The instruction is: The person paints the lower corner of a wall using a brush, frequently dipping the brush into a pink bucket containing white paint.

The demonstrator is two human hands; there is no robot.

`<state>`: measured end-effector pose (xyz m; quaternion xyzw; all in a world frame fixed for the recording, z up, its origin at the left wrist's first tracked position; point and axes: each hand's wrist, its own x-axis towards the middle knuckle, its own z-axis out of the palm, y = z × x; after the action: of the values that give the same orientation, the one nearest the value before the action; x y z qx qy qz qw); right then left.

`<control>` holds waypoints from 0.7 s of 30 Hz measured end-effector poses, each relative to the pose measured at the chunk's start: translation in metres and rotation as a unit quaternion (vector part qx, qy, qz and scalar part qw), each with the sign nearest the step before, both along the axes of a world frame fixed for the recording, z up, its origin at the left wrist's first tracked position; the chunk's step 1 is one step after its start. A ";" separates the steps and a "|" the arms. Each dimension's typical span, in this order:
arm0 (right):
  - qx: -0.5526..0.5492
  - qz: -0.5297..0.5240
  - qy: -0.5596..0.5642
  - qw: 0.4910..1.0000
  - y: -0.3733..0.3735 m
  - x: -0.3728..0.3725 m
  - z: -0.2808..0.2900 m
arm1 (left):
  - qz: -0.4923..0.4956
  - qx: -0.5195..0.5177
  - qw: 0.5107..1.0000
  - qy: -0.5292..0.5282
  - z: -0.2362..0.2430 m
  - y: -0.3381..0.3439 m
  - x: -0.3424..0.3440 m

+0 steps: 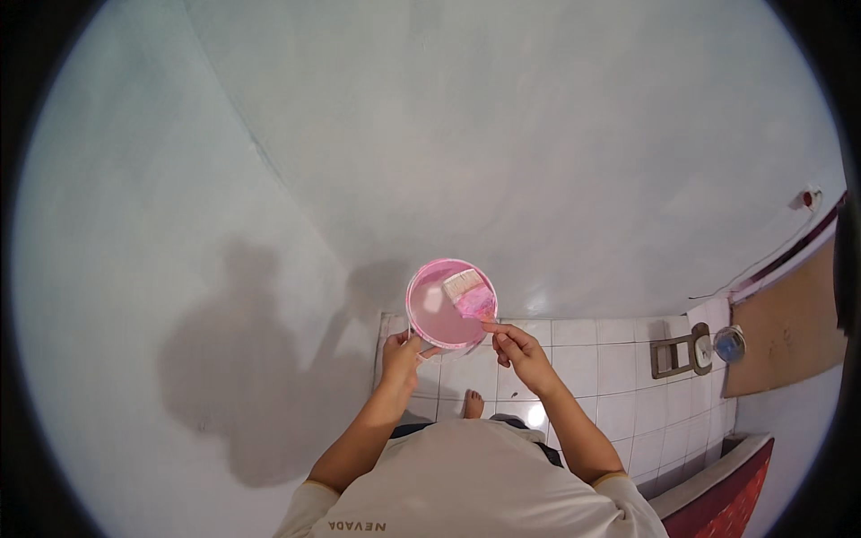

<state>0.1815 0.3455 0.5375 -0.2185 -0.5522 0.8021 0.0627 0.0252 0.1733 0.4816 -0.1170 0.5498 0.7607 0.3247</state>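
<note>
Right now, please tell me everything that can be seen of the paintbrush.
The paintbrush is flat and wide, with whitish, fibre-like bristles and a middle part smeared pink, apparently with paint. The fingers of the right hand hold its near end and partly hide it. It slants over the right side of the opening of a bucket, bristles pointing forward and somewhat left. Whether it also touches the bucket cannot be told.

One round bucket (pixel 436 272): we record a pink interior and rim, mouth facing up, holding pale pink liquid (pixel 435 316). One flat brush (pixel 473 299): we note pale bristles and a pink-smeared body, set at a slant, bristles uppermost, across the right half of the bucket's mouth; we cannot tell its depth.
</note>
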 end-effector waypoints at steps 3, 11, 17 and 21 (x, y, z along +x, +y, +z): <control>0.073 -0.038 0.005 0.997 -0.009 -0.006 0.025 | -0.029 0.033 0.999 -0.019 -0.003 -0.006 -0.006; 0.193 -0.126 0.015 0.973 0.033 -0.058 0.121 | -0.085 0.023 0.995 -0.039 0.002 -0.007 -0.018; 0.208 -0.186 0.059 0.959 0.087 -0.073 0.241 | -0.062 -0.062 0.996 -0.025 0.089 -0.007 0.002; 0.243 -0.238 0.127 0.932 0.132 -0.064 0.348 | -0.044 -0.054 0.997 -0.017 0.110 -0.010 0.014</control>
<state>0.1175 0.4777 0.8858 -0.2184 -0.6494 0.6258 0.3728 0.0389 0.1635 0.5912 -0.1223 0.5892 0.7127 0.3605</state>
